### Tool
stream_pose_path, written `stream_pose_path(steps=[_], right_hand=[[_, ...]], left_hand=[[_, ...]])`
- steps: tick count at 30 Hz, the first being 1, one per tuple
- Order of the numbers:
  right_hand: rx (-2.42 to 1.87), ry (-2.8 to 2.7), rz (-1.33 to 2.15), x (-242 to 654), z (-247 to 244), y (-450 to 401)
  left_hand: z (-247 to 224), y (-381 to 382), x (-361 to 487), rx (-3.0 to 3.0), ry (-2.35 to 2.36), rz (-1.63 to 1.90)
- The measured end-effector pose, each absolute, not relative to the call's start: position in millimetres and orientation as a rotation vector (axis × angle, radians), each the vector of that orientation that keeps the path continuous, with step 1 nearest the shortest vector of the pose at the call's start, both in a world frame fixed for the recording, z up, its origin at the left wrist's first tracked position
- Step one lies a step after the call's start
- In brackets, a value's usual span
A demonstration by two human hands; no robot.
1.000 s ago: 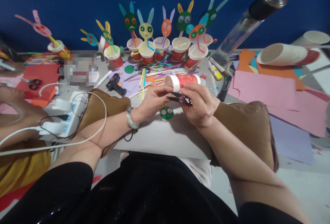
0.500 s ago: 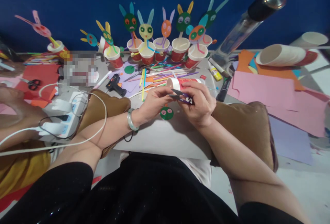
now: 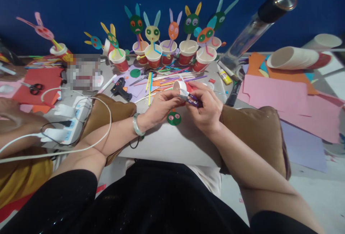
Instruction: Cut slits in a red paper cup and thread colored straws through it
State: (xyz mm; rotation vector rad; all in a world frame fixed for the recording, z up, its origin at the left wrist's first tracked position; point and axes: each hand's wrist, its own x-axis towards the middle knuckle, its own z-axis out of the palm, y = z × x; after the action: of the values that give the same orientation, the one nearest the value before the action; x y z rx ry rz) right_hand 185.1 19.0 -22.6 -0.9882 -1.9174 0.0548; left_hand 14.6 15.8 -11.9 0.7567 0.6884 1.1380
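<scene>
Purple-handled scissors (image 3: 192, 99) are in my right hand (image 3: 206, 106), their blades pointing left and nearly closed. The fingers of my left hand (image 3: 164, 104) are pinched together at the blade tips; whatever they hold is too small or hidden to make out. Behind both hands a red and white paper cup (image 3: 178, 86) lies on its side, partly covered by my right hand. Just below the hands, a green paper face (image 3: 174, 118) with pink eyes lies on the table.
Paper cups with rabbit-faced figures (image 3: 152, 34) line the back. A glue gun (image 3: 121, 89) and straws (image 3: 172, 77) lie ahead. Brown cushions (image 3: 250, 133) flank my arms. At left are a power strip (image 3: 78, 119), cables and another person's arm (image 3: 18, 119). Pink paper (image 3: 275, 93) lies right.
The scissor blades have come closer together between my hands. My right hand has turned and its fingers have drawn in slightly. The left hand stays almost in place.
</scene>
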Motion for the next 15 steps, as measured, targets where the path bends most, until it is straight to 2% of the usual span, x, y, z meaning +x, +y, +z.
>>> stream_pose_path(steps=[15], right_hand=[[-0.953, -2.067, -0.076, 184.1, -25.8, 20.7]], left_hand=[[-1.3, 18.5, 12.3, 0.713, 0.847, 1.099]])
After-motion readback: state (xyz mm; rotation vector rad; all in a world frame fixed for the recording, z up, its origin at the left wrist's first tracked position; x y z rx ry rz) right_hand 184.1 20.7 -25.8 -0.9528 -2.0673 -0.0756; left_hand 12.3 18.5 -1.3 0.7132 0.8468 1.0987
